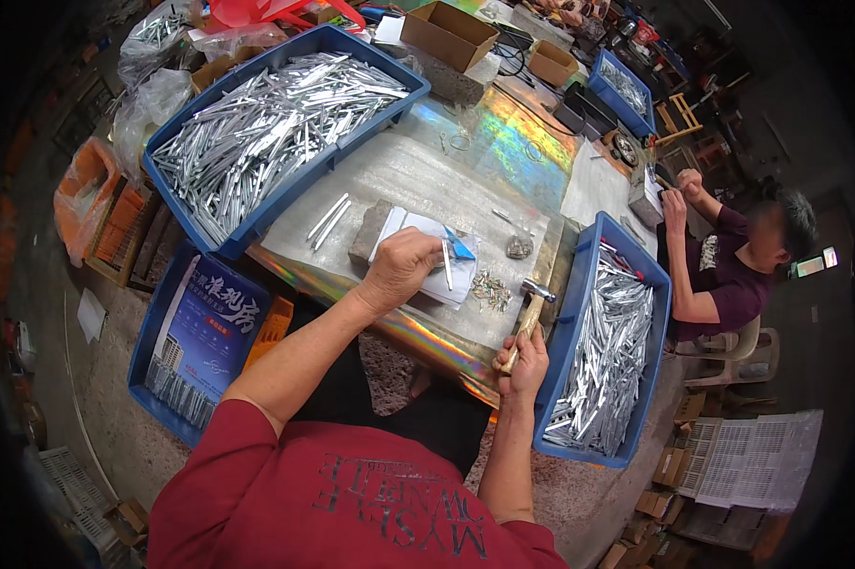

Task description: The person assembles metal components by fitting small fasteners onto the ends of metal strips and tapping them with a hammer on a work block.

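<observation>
My left hand [401, 270] is closed in a pinch, its fingertips at the upper end of a slim silver metal strip [448, 270]. The strip lies over a white pad [415, 226] on a grey stone block [364, 237]. A blue pointed piece [460, 247] is just beyond those fingers. My right hand [522, 360] is wrapped round the wooden handle of a hammer [538, 292], whose metal head points away from me, over the table's edge. Small brass-coloured bits [491, 292] lie in a pile between the pad and the hammer. Near them is a dark lump [519, 247].
Blue bins of silver strips stand at the far left [233, 242] and right [593, 455]. Loose strips [330, 223] lie left of the pad. Below left is another blue bin [143, 379] with a printed sheet. A co-worker [721, 266] sits at the right.
</observation>
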A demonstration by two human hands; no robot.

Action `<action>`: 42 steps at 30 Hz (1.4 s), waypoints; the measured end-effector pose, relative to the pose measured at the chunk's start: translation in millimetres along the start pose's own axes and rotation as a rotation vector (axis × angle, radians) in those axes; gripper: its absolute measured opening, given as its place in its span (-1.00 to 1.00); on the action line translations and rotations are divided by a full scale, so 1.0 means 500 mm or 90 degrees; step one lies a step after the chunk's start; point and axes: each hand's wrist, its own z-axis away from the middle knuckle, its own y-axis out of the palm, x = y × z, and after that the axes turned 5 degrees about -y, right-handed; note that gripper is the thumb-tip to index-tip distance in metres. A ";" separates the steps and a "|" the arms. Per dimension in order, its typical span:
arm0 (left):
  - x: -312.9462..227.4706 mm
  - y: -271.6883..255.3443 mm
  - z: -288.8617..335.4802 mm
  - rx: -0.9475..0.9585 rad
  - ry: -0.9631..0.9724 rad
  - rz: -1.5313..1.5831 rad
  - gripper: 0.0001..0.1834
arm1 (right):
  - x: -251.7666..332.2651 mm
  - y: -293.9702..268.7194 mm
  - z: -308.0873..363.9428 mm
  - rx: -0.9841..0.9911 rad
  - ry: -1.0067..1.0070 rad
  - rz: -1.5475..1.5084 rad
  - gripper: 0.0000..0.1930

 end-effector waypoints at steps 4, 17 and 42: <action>0.001 -0.002 0.000 0.023 0.005 -0.023 -0.94 | -0.012 -0.012 -0.006 -0.009 0.028 -0.009 -0.71; 0.015 -0.004 -0.005 -0.017 0.019 -0.066 -0.95 | -0.027 -0.029 -0.027 0.045 -0.099 0.424 -0.69; -0.103 -0.017 0.145 0.278 -0.179 0.014 -0.90 | 0.008 0.102 0.126 0.280 -0.605 0.527 -0.74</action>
